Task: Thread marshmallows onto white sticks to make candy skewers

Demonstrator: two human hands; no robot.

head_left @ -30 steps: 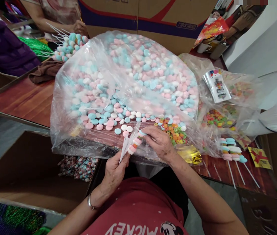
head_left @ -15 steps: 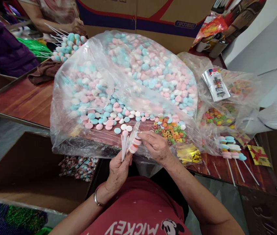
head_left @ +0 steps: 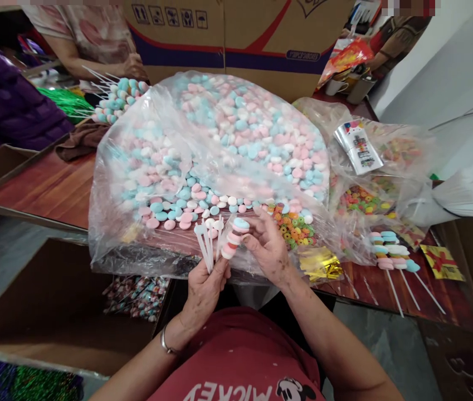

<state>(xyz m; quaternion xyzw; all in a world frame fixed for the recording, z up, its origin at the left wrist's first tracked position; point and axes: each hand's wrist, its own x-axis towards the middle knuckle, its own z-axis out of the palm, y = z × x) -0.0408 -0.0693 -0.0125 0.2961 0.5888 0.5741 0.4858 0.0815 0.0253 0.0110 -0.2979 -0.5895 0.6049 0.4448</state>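
L hand (head_left: 203, 287): grips approx 4 bare white sticks (head_left: 205, 248) plus candy skewer (head_left: 233, 238), over table's near edge.
R hand (head_left: 266, 245): fingertips pinch skewer's top candy.
Finished skewers (head_left: 391, 253): 3, right edge.
Shirt (head_left: 240, 373): "MICKEY".

The left hand (head_left: 203, 289) sits at about six o'clock in the view, back of the hand up, fingers curled shut in a pinch, its forearm running down toward seven o'clock. The right hand (head_left: 268, 248) is just beside it at three o'clock, fingers bent inward toward nine o'clock, forearm trailing toward five o'clock.
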